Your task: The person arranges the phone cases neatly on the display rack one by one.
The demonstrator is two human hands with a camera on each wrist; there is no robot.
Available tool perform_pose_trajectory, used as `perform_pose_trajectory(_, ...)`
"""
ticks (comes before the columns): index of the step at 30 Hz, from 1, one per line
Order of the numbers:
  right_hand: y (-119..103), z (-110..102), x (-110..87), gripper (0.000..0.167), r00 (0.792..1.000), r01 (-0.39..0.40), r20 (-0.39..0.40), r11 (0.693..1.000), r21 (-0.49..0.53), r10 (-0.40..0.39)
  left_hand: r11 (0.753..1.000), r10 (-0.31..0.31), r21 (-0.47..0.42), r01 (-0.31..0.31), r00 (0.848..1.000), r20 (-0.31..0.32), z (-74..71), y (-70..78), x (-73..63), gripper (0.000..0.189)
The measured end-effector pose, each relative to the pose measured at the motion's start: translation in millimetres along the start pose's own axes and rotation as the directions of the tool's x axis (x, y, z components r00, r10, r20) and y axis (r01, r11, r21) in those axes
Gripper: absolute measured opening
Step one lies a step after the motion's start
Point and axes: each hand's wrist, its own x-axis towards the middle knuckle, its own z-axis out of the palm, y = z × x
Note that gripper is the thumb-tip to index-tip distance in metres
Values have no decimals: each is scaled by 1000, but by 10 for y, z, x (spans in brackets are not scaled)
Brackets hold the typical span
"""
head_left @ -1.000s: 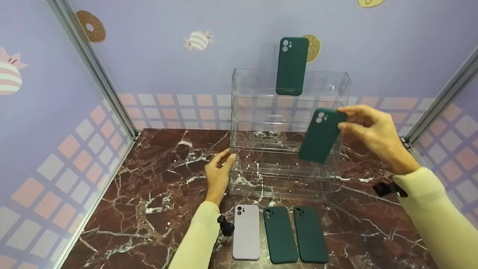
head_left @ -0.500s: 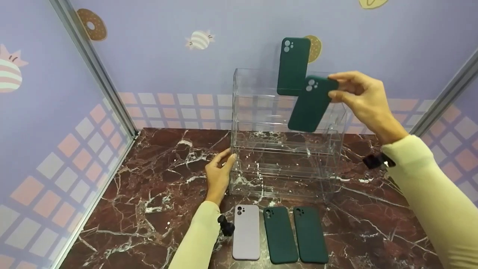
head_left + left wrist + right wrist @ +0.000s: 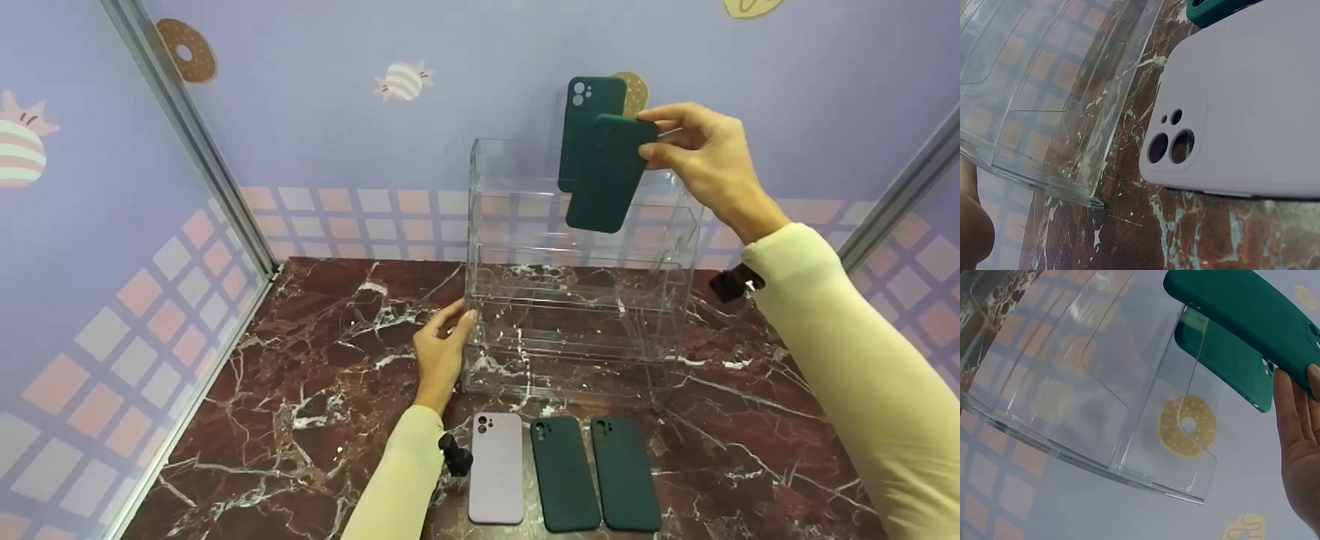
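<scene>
Red marble (image 3: pixel 322 322) is topped by a clear rack (image 3: pixel 555 301) — touched by the spread left hand (image 3: pixel 439 351) — and near its top a green phone case (image 3: pixel 609 180) is pinched by the right hand (image 3: pixel 709 154).

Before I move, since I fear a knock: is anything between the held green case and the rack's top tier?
Partly hidden behind the held green case, the standing green case on the top tier of the clear rack may block a straight push.

Three cases (image 3: pixel 565 474) — on table (image 3: pixel 285 420), before rack (image 3: pixel 574 303).
</scene>
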Motion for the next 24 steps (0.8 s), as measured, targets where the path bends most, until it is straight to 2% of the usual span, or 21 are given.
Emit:
perform_pose_trajectory(11,102,101,136,41,998,-67,18,998,-10,67,1000,-24,17,24,1000,13,-7,18,-14,32)
perform_pose_trajectory(24,243,191,134,41,990,-130,57,991,-6,131,999,-32,-23,32,999,23,-5,12,-7,33)
